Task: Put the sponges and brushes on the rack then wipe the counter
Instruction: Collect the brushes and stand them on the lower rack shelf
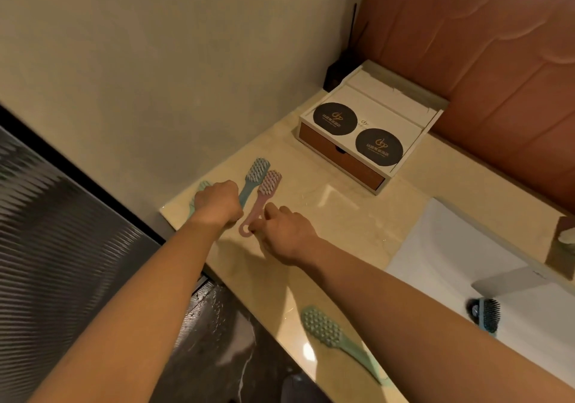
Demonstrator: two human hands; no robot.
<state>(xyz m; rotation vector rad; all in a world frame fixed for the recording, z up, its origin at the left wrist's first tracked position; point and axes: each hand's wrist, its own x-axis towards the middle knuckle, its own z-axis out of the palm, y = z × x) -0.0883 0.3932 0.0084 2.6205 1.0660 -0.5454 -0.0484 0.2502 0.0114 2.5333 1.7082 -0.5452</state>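
Blue brush: We see the blue brush (256, 171) lying on the worktop (342, 216) near the far left corner. Its bristles point away from us.
Left grip: The left hand (217, 200) is curled into a fist, and its grip is closed round the blue brush's handle.
Green bit: A pale green piece (201, 188) pokes out from behind the left hand. The hand hides most of it, so we cannot tell what it is.
Pink brush: The pink brush (270, 183) lies just beside the blue one, on its right. The two bristle ends are almost touching. The loop end of the handle points toward us.
Right grip: The right hand (287, 236) pinches the pink handle near the loop. The thumb is on one side and a finger on the other.
Green brush: Another green brush (325, 329) lies flat near the front edge of the worktop, well apart from the other two. It sits under the right arm.
Dark brush: We spot a dark brush (490, 312) down in the white sink (435, 262), next to the drain.
Box: A white box (342, 160) with a brown drawer stands at the back of the worktop. Two round black pads (335, 118) lie on top of it.
Wall: A plain pale wall (155, 76) rises on the left side of the worktop.
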